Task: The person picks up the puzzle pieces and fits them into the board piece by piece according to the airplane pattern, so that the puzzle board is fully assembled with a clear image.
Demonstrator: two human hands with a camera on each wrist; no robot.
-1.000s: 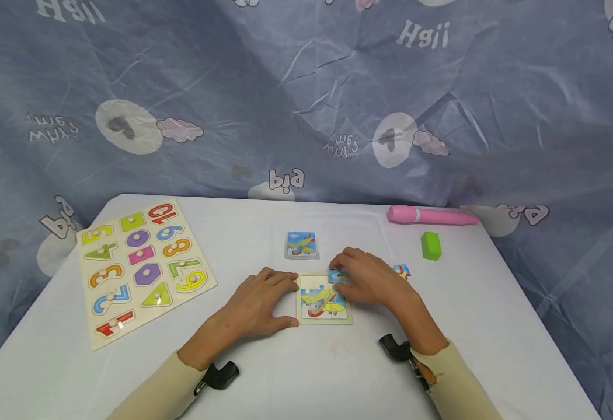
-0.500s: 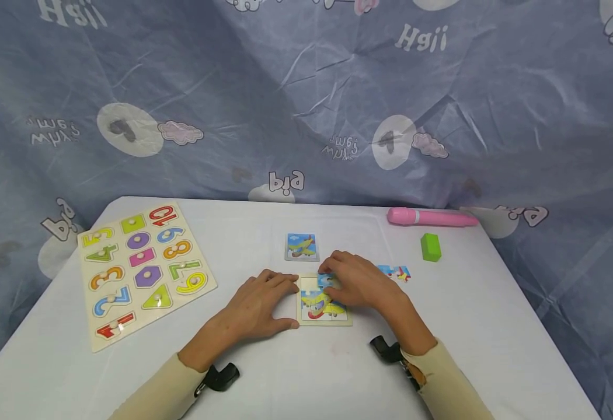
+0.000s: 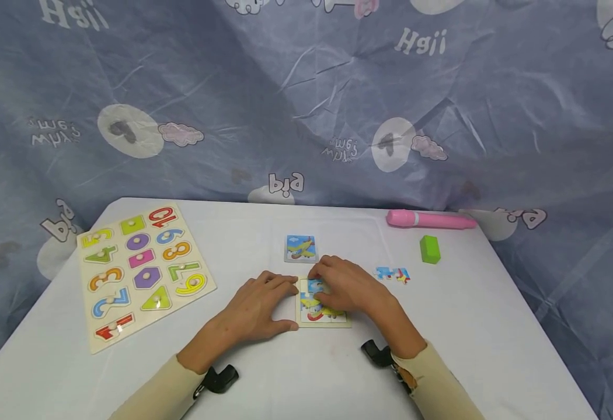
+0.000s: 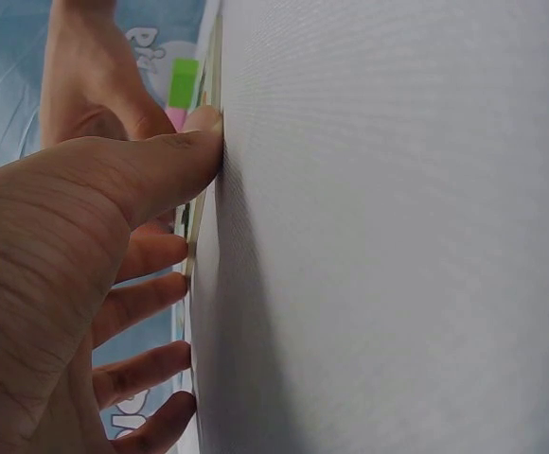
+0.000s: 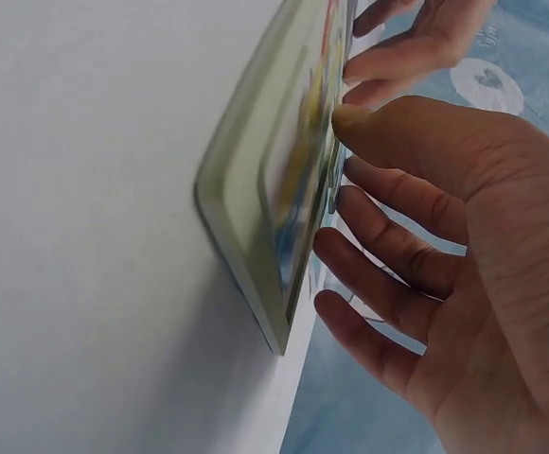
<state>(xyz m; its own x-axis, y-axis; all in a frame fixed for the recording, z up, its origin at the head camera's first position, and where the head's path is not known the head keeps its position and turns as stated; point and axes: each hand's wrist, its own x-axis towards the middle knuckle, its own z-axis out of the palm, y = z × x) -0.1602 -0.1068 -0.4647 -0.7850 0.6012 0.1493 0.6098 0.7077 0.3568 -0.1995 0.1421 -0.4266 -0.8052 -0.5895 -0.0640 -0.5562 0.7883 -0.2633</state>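
My right hand [image 3: 349, 286] pinches a blue jigsaw piece [image 3: 314, 286] between thumb and fingers, over the upper left part of a small wooden puzzle board [image 3: 323, 325]. An airplane picture [image 3: 317, 314] fills the lower part of that board, partly hidden beneath the hand. My left hand [image 3: 256, 303] rests along the board's left edge, its thumb and fingertips touching the frame with the fingers spread. In the right wrist view the board [image 5: 241, 199] appears edge-on beside the right thumb. Behind it lies a small finished airplane puzzle [image 3: 300, 249].
Two loose jigsaw pieces [image 3: 383, 272] lie to the right of the board. A number-and-shape peg board [image 3: 149, 277] occupies the table's left side. Towards the back right are a green block [image 3: 429, 249] and a pink pen-shaped object [image 3: 432, 219]. A patterned grey-blue cloth [image 3: 306, 105] hangs behind.
My right hand has carried the blue jigsaw piece leftward, from the board's upper right corner to its upper left area. The loose pieces have come into view. My left hand stays put.
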